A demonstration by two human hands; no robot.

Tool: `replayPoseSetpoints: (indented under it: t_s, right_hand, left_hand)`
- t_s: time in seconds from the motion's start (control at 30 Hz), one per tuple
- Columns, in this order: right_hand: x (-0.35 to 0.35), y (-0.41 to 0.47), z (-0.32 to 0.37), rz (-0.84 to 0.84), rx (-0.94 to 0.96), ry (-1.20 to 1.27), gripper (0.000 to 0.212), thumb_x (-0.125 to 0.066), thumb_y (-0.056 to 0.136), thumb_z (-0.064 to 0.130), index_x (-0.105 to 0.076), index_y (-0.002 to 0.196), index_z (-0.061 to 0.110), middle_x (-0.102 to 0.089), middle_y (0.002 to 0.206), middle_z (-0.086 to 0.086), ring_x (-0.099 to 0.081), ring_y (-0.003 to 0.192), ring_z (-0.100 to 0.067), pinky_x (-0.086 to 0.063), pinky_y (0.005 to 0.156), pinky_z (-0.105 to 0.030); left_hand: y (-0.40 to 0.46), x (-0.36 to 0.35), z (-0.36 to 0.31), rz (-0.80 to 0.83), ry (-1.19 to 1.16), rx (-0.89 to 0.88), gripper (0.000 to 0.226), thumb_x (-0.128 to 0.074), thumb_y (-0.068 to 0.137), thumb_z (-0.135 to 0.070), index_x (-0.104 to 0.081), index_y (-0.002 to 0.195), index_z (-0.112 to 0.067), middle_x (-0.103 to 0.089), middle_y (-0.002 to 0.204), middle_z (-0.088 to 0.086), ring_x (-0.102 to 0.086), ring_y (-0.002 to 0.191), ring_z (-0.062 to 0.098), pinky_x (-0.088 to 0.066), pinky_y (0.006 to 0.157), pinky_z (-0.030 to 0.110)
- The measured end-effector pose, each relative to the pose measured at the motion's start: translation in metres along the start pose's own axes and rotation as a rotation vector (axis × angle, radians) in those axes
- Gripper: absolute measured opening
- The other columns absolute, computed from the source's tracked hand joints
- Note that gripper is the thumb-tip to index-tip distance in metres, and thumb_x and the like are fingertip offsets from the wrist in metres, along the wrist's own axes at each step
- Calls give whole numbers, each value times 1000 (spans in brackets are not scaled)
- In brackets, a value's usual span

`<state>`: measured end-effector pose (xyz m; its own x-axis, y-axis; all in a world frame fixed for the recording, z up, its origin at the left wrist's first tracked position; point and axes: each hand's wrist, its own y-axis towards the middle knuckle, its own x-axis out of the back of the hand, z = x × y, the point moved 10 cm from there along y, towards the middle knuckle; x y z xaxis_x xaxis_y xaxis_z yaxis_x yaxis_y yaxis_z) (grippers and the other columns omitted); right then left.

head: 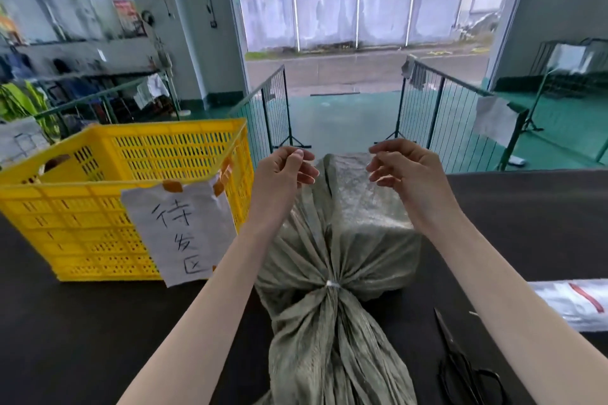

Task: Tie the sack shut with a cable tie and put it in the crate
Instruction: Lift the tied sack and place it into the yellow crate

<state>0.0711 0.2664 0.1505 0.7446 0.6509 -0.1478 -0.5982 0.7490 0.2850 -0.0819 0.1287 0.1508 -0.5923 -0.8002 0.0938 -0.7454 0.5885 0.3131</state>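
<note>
Grey-green woven sack (pixel 332 240), white cable tie (pixel 333 284), yellow perforated crate (pixel 108 207), black scissors (pixel 460 362).

Soft daylight, perhaps motion-blurred edges

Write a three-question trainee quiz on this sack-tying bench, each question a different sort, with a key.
1. True or false: the cable tie is already cinched around the neck of the sack.
2. On which side of the sack does the yellow crate stand? A. the person's left B. the person's right C. behind the person
3. Fill in: the scissors lie on the table to the ____ of the sack.

Key: 1 true. 2 A. 3 right. For reference, the left hand and right hand hover over the sack's far end, gripping nothing.
</note>
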Motion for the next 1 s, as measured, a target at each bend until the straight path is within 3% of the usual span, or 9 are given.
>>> replayPoseSetpoints:
  t_s: [0.2, 0.6, 1.0]
  right_hand:
    - [-8, 17, 40, -11, 90, 49, 19, -51, 89, -1, -67, 85, 9, -66, 65, -2, -58, 58, -16, -46, 57, -22]
    - [-17, 43, 131, 21, 267, 80, 21, -51, 89, -1, -67, 82, 10, -66, 61, -1, -58, 55, -16, -45, 54, -19]
    - [-19, 53, 173, 43, 332, 57, 18, -52, 91, 4, -68, 82, 9, -66, 60, -3, -58, 55, -18, -45, 54, -21]
  left_hand:
    - [22, 5, -43, -10, -30, -82, 30, -40, 100, -13, -65, 83, -16, -67, 67, -2, -59, 54, 4, -44, 56, 11]
    - [47, -4, -131, 6, -103, -248, 31, -39, 100, -12, -65, 84, -10, -65, 65, 0, -58, 49, 4, -43, 52, 11]
    - [58, 2, -168, -28, -136, -325, 32, -40, 99, -10, -64, 77, -11, -63, 63, 1, -56, 49, 5, -44, 55, 19]
